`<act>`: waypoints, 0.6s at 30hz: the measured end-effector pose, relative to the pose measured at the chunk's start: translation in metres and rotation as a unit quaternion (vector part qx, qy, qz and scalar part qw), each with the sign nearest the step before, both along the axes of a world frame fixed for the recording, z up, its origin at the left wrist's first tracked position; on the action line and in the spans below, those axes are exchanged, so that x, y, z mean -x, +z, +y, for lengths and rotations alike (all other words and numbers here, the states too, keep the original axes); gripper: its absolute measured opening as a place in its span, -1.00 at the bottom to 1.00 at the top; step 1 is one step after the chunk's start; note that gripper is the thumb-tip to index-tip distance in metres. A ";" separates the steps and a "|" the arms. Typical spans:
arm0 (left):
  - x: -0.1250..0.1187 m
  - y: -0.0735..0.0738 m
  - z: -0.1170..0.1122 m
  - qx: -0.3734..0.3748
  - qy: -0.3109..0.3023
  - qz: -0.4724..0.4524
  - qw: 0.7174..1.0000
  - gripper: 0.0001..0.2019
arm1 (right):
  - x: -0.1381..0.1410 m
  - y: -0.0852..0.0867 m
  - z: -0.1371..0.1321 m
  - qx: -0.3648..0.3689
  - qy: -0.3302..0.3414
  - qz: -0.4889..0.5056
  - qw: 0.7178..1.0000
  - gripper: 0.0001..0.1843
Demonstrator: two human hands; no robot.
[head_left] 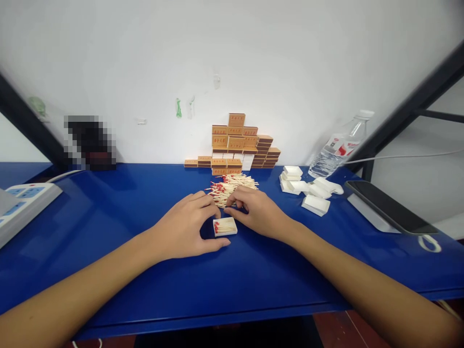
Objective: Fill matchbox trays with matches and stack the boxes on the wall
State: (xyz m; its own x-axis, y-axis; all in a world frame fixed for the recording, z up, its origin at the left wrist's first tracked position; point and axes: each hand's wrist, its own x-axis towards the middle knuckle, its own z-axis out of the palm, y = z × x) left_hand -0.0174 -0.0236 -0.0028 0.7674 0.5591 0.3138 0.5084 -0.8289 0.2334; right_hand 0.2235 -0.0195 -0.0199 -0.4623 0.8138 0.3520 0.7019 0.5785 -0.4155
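A small white matchbox tray [225, 226] with a few red-tipped matches in it lies on the blue table [108, 212]. My left hand [184, 227] curls around the tray's left side, thumb along its front edge, fingers at its back. My right hand [255, 210] rests just right of the tray, its fingers pinched at the near edge of a loose pile of matches [232, 186]; what they grip is too small to make out.
Stacked orange matchboxes [235, 145] stand against the white wall. Several empty white trays [308, 191] lie to the right, beside a tilted water bottle [339, 150] and a phone [389, 208] on a stand. A power strip [21, 203] sits far left.
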 end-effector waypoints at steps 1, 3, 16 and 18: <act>0.000 -0.001 0.001 0.002 -0.001 0.005 1.000 -0.60 | 0.002 -0.002 0.001 0.002 0.001 -0.006 1.000 -0.97; 0.001 -0.002 0.002 0.005 -0.001 0.011 1.000 -0.66 | 0.005 -0.005 0.003 0.008 0.006 -0.013 1.000 -0.97; 0.009 0.001 0.022 0.007 0.040 -0.044 0.998 -0.72 | -0.006 0.012 -0.001 0.056 -0.001 -0.081 0.995 -0.88; 0.012 -0.003 0.029 -0.024 0.065 -0.048 0.996 -0.77 | -0.007 0.018 -0.006 0.045 0.011 -0.057 0.997 -0.87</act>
State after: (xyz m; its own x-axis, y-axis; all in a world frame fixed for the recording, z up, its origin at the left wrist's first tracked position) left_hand -0.0296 0.0049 -0.0055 0.6543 0.6350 0.4107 0.5902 -0.7683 0.2477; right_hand 0.2302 -0.0259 -0.0024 -0.5125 0.8297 0.2214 0.7358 0.5572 -0.3849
